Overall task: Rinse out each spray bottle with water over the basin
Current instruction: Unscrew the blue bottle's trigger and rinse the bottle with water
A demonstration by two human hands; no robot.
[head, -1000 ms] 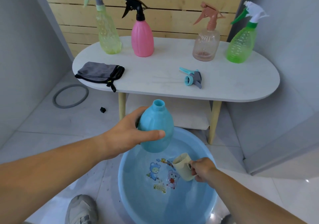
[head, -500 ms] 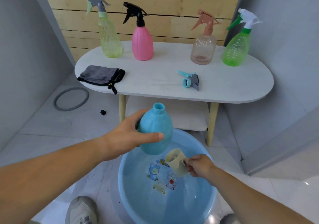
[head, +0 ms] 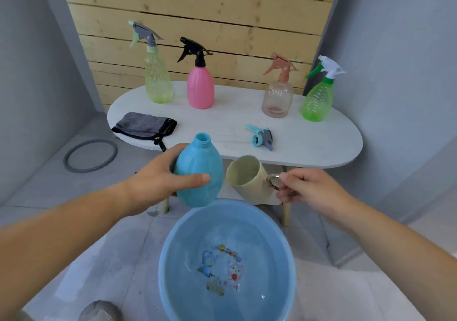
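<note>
My left hand grips an open blue bottle, upright, just above the far rim of the blue basin. My right hand holds a cream mug by its handle, tilted toward the bottle, with water inside. The bottle's blue and grey spray head lies on the white table. Standing on the table are a yellow-green bottle, a pink bottle, a clear pinkish bottle and a green bottle, all with spray heads on.
A folded grey cloth lies at the table's left end. A grey ring lies on the tiled floor to the left. The basin holds water over a cartoon print. A shoe shows at the bottom edge.
My right hand has lifted the mug out of the basin, up beside the bottle. The view has tilted upward, and the left hand keeps its grip on the bottle.
</note>
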